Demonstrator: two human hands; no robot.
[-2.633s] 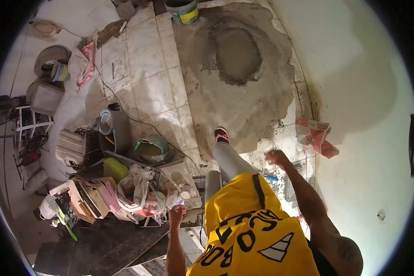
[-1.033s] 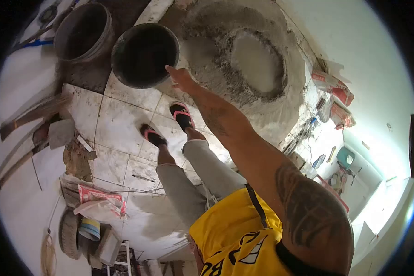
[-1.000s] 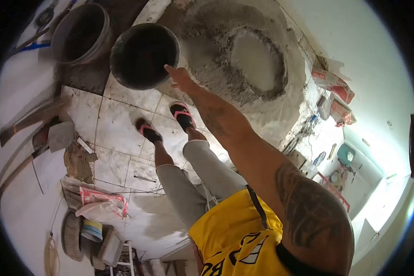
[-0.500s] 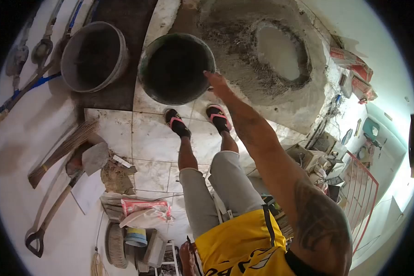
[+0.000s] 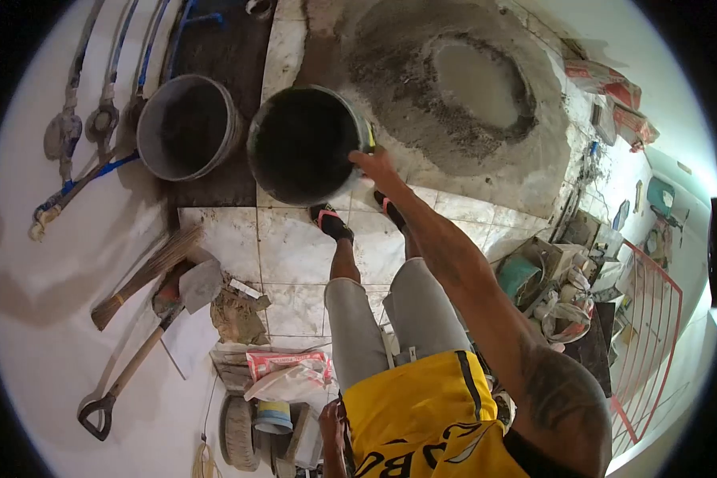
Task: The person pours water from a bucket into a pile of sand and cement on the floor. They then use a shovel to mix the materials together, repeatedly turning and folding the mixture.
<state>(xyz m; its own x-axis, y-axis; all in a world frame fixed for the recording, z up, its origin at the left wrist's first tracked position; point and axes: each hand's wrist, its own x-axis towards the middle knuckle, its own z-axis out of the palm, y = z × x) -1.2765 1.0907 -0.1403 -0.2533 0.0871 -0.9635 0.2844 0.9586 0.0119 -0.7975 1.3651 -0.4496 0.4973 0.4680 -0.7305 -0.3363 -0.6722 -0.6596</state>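
A round dark bucket is in front of my feet, its wide mouth facing up toward me and its inside in deep shadow. My right hand grips the right side of its rim, fingers closed over the edge. A patch of yellow shows on the outer wall beside that hand. My left hand hangs low by my waist at the bottom of the view, partly cut off by the yellow shirt; its fingers are not clear. Left of the dark bucket stands a paler bucket, also shadowed inside.
Grey mortar or sand mix lies at the upper right, ringing a pool of cloudy water. A shovel and a twig broom lean at the left. Blue-marked tools line the left wall. Red-and-white bags rest far right.
The dark bucket has come closer to my feet and turned or tilted, with yellow now showing on its side. My right hand still grips the rim. The whole view has shifted slightly.
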